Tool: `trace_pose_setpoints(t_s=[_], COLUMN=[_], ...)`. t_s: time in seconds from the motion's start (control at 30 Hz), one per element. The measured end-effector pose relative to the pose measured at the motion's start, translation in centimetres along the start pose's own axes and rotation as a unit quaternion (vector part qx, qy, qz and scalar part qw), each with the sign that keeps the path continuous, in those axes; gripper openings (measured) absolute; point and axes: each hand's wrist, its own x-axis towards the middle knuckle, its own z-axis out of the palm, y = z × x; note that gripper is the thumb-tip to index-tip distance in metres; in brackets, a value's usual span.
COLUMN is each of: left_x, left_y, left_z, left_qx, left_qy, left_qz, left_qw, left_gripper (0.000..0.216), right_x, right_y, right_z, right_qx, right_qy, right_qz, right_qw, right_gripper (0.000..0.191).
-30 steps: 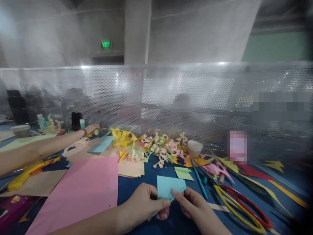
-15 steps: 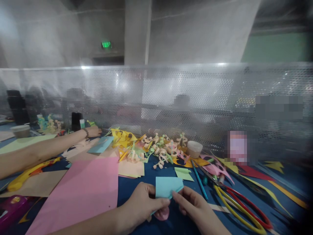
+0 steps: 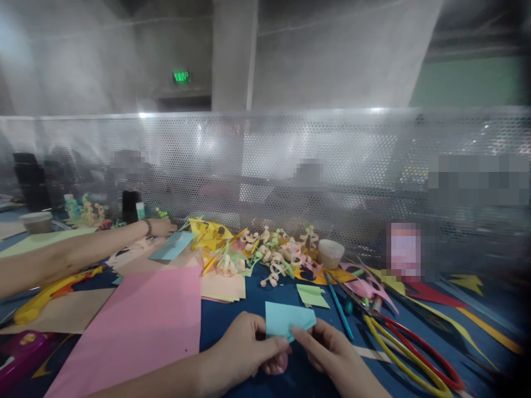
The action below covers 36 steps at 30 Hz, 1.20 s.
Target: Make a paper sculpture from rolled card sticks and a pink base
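Observation:
A small light blue paper piece (image 3: 288, 319) is pinched from both sides above the dark blue table (image 3: 232, 320). My left hand (image 3: 244, 348) grips its lower left edge with thumb and fingers closed. My right hand (image 3: 327, 348) pinches its lower right edge. A small green folded paper (image 3: 312, 294) lies just beyond the blue piece. A large pink sheet (image 3: 136, 326) lies flat to the left of my hands.
Another person's arm (image 3: 83, 249) reaches in from the left, hand near a blue paper (image 3: 172, 246). A heap of curled paper shapes (image 3: 265, 251), a small cup (image 3: 331, 252), a teal pen (image 3: 338, 304), red and yellow loops (image 3: 415, 348) and a perforated metal screen (image 3: 290, 171) stand beyond.
The blue piece has shifted slightly between my fingers. The other person's hand has moved a little right along the screen, toward the yellow paper.

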Motion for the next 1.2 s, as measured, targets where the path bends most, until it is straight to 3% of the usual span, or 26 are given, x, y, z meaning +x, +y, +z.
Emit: trace_pose_setpoints(t_s=[0.13,0.3,0.5,0.93,1.2], left_x=[-0.10,0.01,0.05,0.17,0.06], left_y=[0.22,0.08,-0.22,-0.27,-0.21], left_z=[-0.07,-0.03,0.05,-0.19,-0.20], left_qx=[0.032,0.017,-0.018,0.029,0.029], left_qy=[-0.012,-0.004,0.006,0.017,0.003], left_qz=[0.011,0.008,0.003,-0.011,-0.005], left_qw=[0.999,1.000,1.000,0.999,1.000], left_gripper=[0.037,0.042,0.041,0.036,0.037], right_x=[0.06,-0.03,0.17,0.07,0.16], right_y=[0.05,-0.12,-0.09,0.34,0.59], right_z=[0.13,0.38,0.15,-0.07,0.00], right_qx=[0.001,-0.003,-0.004,0.000,0.008], right_qy=[-0.007,0.037,0.001,-0.019,0.003], right_qz=[-0.004,-0.015,-0.010,-0.002,-0.004], right_qw=[1.000,0.999,1.000,1.000,1.000], right_gripper=[0.050,0.050,0.048,0.048,0.049])
